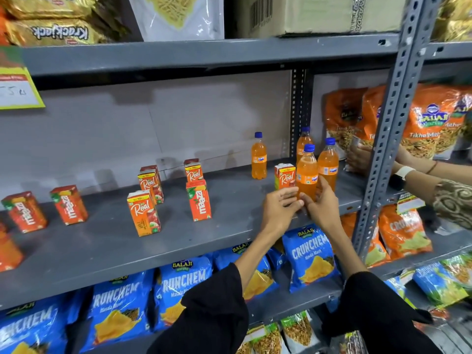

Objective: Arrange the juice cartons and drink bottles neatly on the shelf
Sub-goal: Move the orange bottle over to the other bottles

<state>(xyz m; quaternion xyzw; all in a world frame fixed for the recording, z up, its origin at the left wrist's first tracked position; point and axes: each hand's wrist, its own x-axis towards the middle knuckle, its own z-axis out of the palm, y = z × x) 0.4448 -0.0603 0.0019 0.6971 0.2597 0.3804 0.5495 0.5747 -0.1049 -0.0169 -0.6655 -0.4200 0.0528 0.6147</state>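
Right of centre, at the front edge of the grey metal shelf, the left hand presses near-straight fingers to the orange blue-capped plastic drink bottle, which the right hand grips. An orange Real juice carton stands just left. Three matching bottles stand behind; scattered cartons leave bare shelf between them at centre-left.

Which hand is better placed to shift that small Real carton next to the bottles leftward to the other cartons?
Left. The left hand sits right below the Real carton; the right hand wraps the Fanta bottle beyond it.
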